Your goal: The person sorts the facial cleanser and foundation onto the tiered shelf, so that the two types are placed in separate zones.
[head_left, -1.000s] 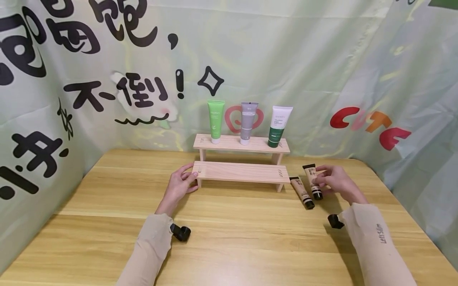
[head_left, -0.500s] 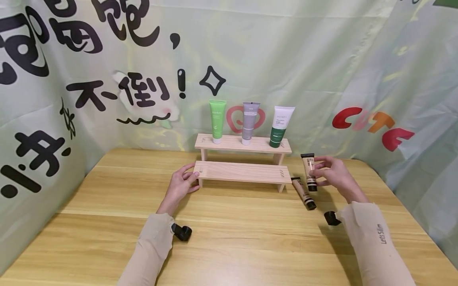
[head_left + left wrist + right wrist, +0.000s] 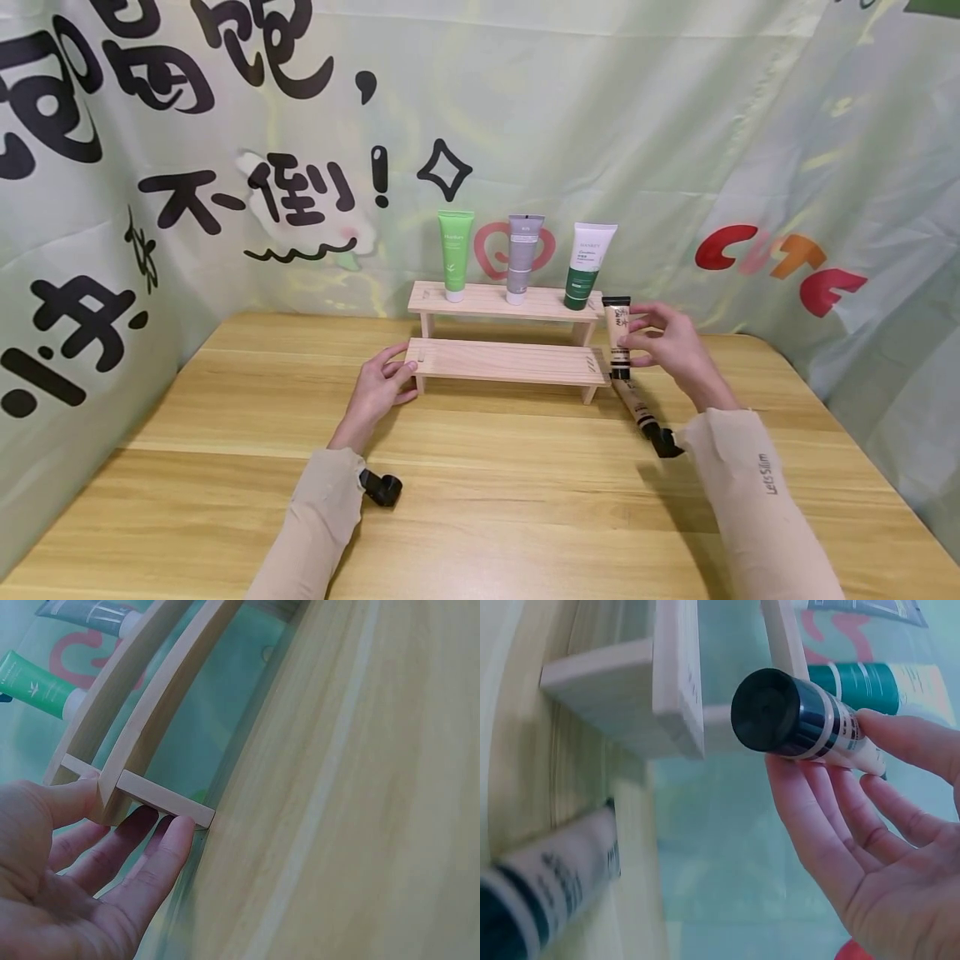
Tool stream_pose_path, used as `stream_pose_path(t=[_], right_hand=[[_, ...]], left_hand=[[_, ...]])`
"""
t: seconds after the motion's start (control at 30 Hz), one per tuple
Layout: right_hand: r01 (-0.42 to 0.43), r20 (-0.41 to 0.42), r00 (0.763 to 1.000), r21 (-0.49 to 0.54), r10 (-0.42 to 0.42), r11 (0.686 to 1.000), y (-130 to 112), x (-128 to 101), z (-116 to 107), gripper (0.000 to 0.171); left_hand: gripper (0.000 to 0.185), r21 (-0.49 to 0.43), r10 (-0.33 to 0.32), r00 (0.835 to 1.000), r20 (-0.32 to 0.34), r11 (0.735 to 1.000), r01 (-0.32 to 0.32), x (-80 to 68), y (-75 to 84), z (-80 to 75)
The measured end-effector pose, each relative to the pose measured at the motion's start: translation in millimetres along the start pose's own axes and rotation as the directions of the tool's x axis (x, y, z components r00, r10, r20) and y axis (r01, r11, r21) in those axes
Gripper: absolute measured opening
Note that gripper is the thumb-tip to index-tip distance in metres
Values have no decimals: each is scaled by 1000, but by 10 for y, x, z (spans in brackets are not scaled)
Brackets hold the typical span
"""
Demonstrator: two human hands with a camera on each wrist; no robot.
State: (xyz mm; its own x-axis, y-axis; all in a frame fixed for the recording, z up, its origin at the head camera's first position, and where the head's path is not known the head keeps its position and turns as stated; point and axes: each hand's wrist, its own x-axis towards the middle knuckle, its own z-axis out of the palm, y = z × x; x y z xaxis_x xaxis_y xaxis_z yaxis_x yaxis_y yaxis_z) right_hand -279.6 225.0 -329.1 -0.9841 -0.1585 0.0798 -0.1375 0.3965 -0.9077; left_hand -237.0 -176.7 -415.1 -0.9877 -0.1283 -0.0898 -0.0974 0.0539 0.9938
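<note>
Head view: right hand (image 3: 670, 343) pinches a beige tube (image 3: 618, 337) between thumb and fingertips, upright, black cap down, in the air just off the right end of the wooden rack (image 3: 508, 362). Tube sits level with the rack's lower step, clear of the bench (image 3: 480, 492). Right wrist view: same tube (image 3: 810, 724), cap end toward the camera, fingers (image 3: 900, 735) curled round its body, rack end (image 3: 671, 675) close beside it.

Second beige tube (image 3: 636, 407) lies flat on the bench below the held one, cap pointing toward the person, near the rack's right leg.

Left hand (image 3: 382, 385) rests at the rack's left end, fingers straight and relaxed, thumb on the lower step's edge; left wrist view shows fingers (image 3: 161, 855) against the foot of the rack (image 3: 161, 799), gripping nothing.

Upper step carries three tubes standing on their caps: green tube (image 3: 453, 253), grey tube (image 3: 521, 258), white-and-dark-green tube (image 3: 587, 264). Printed cloth backdrop (image 3: 187, 158) behind
</note>
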Motion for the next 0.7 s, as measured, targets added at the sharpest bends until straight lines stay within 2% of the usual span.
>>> stream_pose_path(t=[0.3,0.7], right_hand=[[64,-11,998,64,-63,996,-83,76,202,56],[77,-12,997,171,-76,982,-230,166,552,52]], left_hand=[[49,-2,2,1000,-2,1000,-2,0,14,-4],[49,3,6,1000,3,1000,-6,-2,7,-17]])
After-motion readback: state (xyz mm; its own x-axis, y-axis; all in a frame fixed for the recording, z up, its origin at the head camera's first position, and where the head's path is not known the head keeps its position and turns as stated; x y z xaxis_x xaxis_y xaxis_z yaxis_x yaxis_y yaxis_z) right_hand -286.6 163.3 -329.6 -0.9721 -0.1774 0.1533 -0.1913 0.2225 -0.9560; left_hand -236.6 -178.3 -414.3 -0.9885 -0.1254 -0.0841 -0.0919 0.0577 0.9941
